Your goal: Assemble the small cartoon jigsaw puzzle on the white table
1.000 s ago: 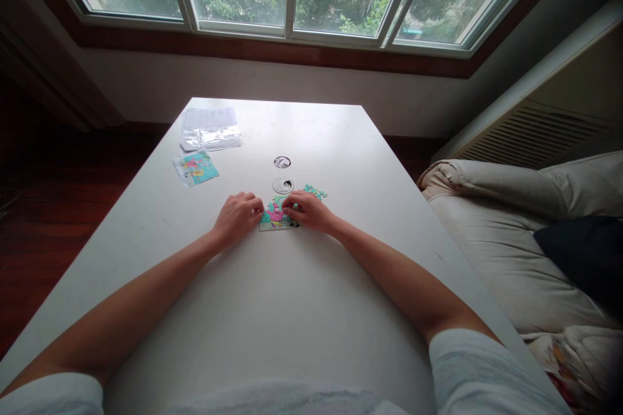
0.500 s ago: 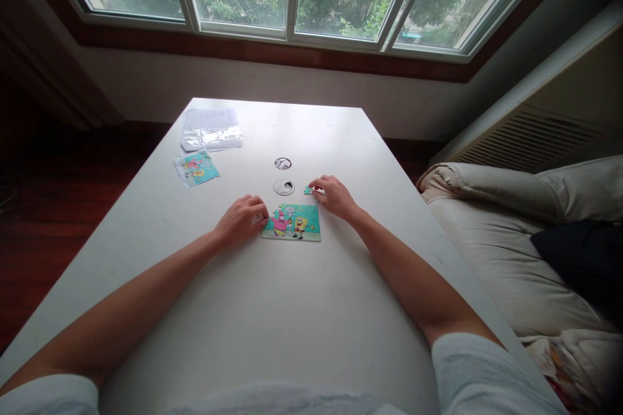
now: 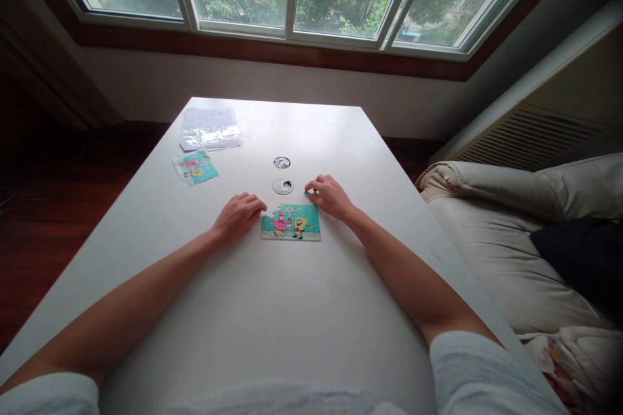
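A cartoon jigsaw puzzle (image 3: 291, 228) lies flat on the white table, mostly assembled. Its upper left edge is uneven, with a gap at the corner. Beside that corner rests my left hand (image 3: 238, 216), fingers loosely stretched and nothing visible in them. Just above the puzzle's upper right corner, the fingertips of my right hand (image 3: 331, 197) are closed on a small teal puzzle piece (image 3: 306, 193). The fingers partly cover this piece, and whether more pieces lie under them is hidden.
Two round inserts, one silvery (image 3: 281, 162) and one with a dark hole (image 3: 283, 186), sit in the tabletop beyond the puzzle. At the far left are a picture card (image 3: 195, 168) and a clear plastic sleeve (image 3: 211, 128). A padded sofa (image 3: 481, 227) stands along the right.
My left hand has drawn slightly up and away from the puzzle's left edge, its fingers straighter. My right fingers have shifted a little over the teal piece. The puzzle has stayed put.
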Available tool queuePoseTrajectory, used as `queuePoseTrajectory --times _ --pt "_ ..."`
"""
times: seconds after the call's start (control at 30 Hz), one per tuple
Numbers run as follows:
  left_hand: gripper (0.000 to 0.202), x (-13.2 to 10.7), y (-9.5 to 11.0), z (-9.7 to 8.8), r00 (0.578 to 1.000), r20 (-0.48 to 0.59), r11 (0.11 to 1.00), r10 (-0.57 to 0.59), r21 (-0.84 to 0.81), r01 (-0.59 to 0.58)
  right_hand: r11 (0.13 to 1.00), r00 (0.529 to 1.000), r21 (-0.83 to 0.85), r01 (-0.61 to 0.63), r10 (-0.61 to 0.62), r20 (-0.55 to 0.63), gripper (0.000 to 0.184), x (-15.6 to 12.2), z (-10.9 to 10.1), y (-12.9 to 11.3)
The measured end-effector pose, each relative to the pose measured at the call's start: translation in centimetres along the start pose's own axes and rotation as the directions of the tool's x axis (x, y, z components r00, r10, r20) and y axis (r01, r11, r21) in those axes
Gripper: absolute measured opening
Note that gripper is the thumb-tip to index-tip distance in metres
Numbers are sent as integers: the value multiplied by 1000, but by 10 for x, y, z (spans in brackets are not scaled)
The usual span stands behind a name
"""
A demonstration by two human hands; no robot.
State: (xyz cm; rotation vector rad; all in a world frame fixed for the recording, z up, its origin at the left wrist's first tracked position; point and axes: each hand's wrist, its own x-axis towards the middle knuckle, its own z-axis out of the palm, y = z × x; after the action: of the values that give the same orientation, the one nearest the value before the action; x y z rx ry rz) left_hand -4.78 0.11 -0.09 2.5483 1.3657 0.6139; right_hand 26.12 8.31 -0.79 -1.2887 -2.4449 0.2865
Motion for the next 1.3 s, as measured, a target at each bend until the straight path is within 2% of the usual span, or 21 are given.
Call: queuePoseTrajectory --times 0.1,0.2,0.7,0.9,1.3 --pt "24 0 -4 -1 998 -43 999 -52 1 53 1000 1000 -26 -5 5 0 20 0 0 -1" --pt "23 0 -6 -1 997 -37 998 -68 7 68 999 1000 -54 -7 7 5 20 0 0 -1" --pt "23 0 -3 0 998 -38 998 -49 30 50 997 1000 -74 -21 22 14 24 2 2 1" --pt "24 0 -3 0 998 -33 998 -52 18 52 998 999 -55 -37 38 18 19 2 1 0" --pt "24 0 -2 2 998 -40 999 -47 16 48 996 998 -55 -67 68 14 29 3 1 2"
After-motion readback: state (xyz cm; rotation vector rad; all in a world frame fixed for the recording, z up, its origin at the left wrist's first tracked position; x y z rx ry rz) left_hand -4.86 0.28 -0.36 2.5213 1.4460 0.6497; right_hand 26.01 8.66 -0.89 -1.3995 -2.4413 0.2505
